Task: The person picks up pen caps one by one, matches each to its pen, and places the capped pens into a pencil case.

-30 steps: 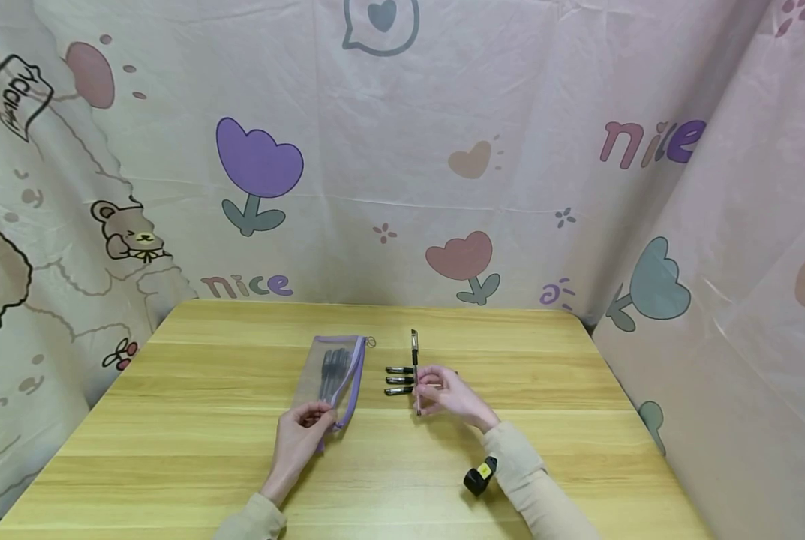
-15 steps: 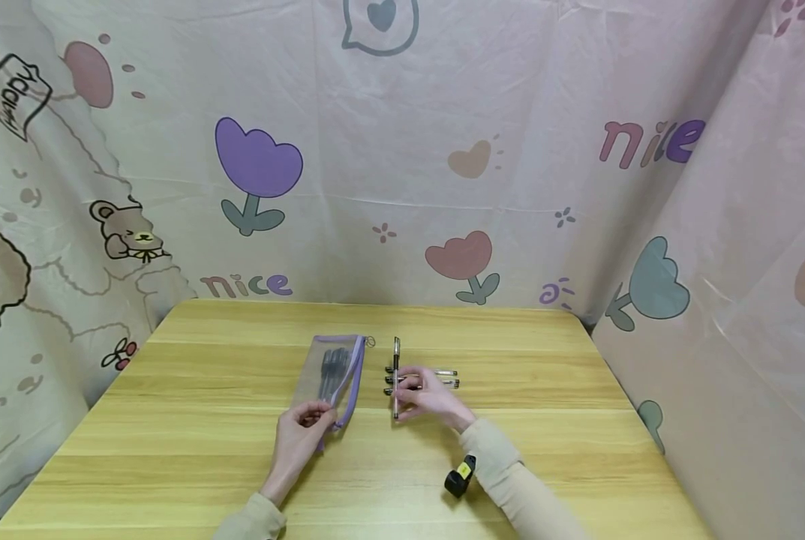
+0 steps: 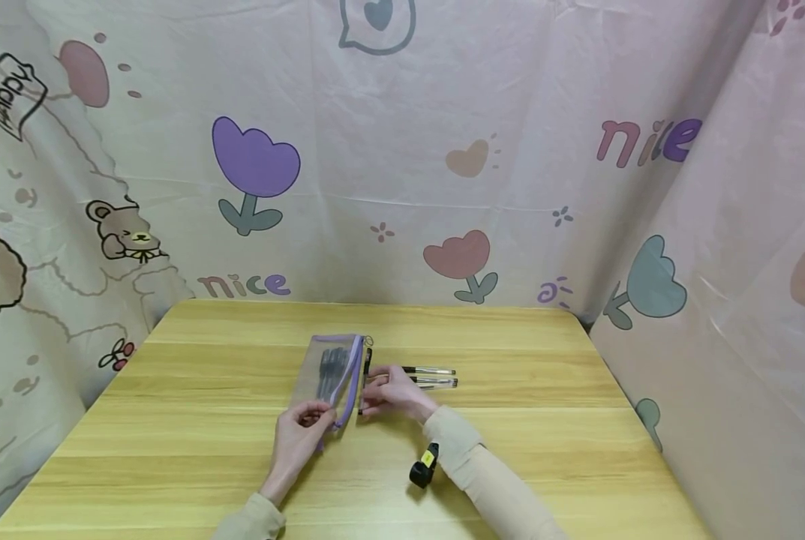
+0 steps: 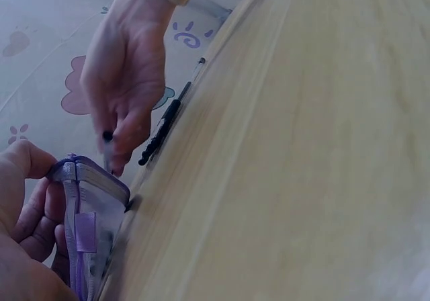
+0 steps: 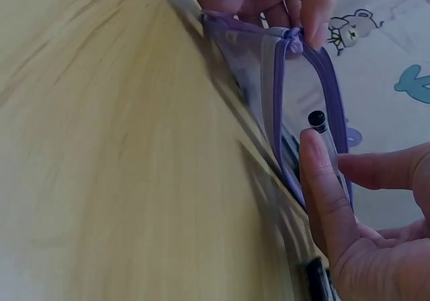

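Observation:
A see-through pencil pouch (image 3: pixel 310 375) with a purple zipper edge lies on the table, its mouth unzipped and several dark pens (image 3: pixel 333 367) inside. My left hand (image 3: pixel 299 439) pinches the near corner of the pouch by the zipper, and the left wrist view shows the mouth standing up beside those fingers. Between thumb and fingers of my right hand (image 3: pixel 395 394) is a black-capped gel pen (image 3: pixel 367 361). In the right wrist view the pen's black end (image 5: pixel 317 119) is at the open mouth, in front of the zipper edge; whether it touches is unclear.
More gel pens (image 3: pixel 436 383) lie side by side just right of the pouch, partly covered by my right hand. A black wrist camera with a yellow label (image 3: pixel 424 466) is by the right sleeve. A patterned cloth (image 3: pixel 388 172) hangs behind the wooden table (image 3: pixel 524 352).
My right hand has carried the pen leftward, from over the lying pens to the mouth of the pouch. The left hand stays in place on the pouch corner.

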Demonstrator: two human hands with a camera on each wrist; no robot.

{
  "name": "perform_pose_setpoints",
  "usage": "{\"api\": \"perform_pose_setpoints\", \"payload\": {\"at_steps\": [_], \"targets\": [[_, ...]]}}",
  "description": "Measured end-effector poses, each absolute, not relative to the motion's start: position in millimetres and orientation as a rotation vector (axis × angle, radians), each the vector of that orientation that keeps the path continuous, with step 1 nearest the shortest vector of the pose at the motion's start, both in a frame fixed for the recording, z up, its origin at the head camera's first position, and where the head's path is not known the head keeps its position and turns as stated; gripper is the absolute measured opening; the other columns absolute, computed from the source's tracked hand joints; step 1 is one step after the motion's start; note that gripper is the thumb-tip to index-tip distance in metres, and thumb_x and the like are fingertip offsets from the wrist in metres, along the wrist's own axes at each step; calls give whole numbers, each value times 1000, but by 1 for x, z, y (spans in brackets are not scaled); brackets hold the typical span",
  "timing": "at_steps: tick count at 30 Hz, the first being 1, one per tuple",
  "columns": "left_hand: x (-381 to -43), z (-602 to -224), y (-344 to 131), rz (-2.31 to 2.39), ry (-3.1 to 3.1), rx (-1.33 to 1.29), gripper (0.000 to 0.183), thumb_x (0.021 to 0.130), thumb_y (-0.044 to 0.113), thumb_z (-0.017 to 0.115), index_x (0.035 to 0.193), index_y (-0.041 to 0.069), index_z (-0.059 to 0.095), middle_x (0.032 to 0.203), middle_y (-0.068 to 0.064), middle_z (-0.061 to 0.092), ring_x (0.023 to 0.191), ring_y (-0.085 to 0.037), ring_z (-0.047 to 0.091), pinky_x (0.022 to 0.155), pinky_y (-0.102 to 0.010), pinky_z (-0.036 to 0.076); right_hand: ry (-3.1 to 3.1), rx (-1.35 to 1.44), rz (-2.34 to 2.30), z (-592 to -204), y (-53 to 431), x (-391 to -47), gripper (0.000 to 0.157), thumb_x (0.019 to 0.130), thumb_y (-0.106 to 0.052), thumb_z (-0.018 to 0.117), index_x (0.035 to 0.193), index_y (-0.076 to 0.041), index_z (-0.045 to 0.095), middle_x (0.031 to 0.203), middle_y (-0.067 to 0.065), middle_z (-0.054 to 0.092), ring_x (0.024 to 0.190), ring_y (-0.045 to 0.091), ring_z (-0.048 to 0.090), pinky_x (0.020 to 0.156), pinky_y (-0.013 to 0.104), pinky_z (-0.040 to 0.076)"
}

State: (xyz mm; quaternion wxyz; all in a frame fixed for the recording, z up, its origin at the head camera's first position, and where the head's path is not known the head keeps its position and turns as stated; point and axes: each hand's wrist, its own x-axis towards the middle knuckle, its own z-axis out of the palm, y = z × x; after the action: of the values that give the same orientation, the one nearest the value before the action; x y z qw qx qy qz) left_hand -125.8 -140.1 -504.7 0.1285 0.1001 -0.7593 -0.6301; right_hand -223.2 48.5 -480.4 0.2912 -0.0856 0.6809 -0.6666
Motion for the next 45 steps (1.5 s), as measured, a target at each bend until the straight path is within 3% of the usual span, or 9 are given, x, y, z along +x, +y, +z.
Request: {"api": "perform_pose_setpoints", "payload": {"at_steps": [4,12,15,19,24,27,36,45], "targets": [[-126,-504,-140,-1829,-2205,282,12,84,5,77,92,-3,73,73,6,68,63,-1,58,55,-18,48,1782,-189,-1789,-483,33,-227,53,92,8,61,140,11,37,106,26,70,64,15,68,64,25,62],[-126,-506,-141,-1842,-2194,258,11,84,3,76,91,-5,72,69,10,65,58,-1,56,47,-18,46,1802,-145,-1762,-484,10,-231,52,86,11,64,133,12,41,80,16,69,54,14,66,58,23,60],[-126,-506,-141,-1817,-2201,246,11,83,3,76,91,-4,72,69,13,65,60,0,57,50,-18,46,1850,-162,-1751,-484,4,-230,47,84,12,66,127,12,48,80,20,71,52,14,65,57,23,60],[-126,-506,-141,-1839,-2195,247,12,84,4,77,92,-3,73,72,8,68,60,0,58,48,-18,47,1918,-190,-1746,-485,-4,-229,44,80,14,66,123,10,58,85,22,72,51,15,64,55,24,60],[-124,-504,-141,-1887,-2188,254,13,86,5,77,94,-4,72,74,-1,70,58,-2,58,44,-22,48,1961,-200,-1732,-487,-11,-228,39,79,17,65,117,9,61,81,19,70,48,15,62,55,27,60],[-124,-504,-141,-1889,-2177,247,12,85,3,76,93,-5,71,71,1,69,56,-3,58,44,-22,48,1968,-209,-1714,-486,-12,-228,30,80,15,65,110,10,63,81,21,71,49,15,62,56,27,61],[-124,-504,-142,-1922,-2167,248,19,86,6,77,98,-7,70,72,2,69,47,-6,53,41,-23,47,2045,-354,-1701,-490,1,-224,34,83,4,70,117,8,68,99,27,74,66,14,70,70,28,62],[-127,-507,-141,-1866,-2180,309,13,85,4,77,95,-3,73,72,2,69,54,-3,54,45,-19,46,2032,-467,-1765,-493,27,-216,42,90,0,68,129,12,58,112,29,71,85,22,74,81,29,62]]}}
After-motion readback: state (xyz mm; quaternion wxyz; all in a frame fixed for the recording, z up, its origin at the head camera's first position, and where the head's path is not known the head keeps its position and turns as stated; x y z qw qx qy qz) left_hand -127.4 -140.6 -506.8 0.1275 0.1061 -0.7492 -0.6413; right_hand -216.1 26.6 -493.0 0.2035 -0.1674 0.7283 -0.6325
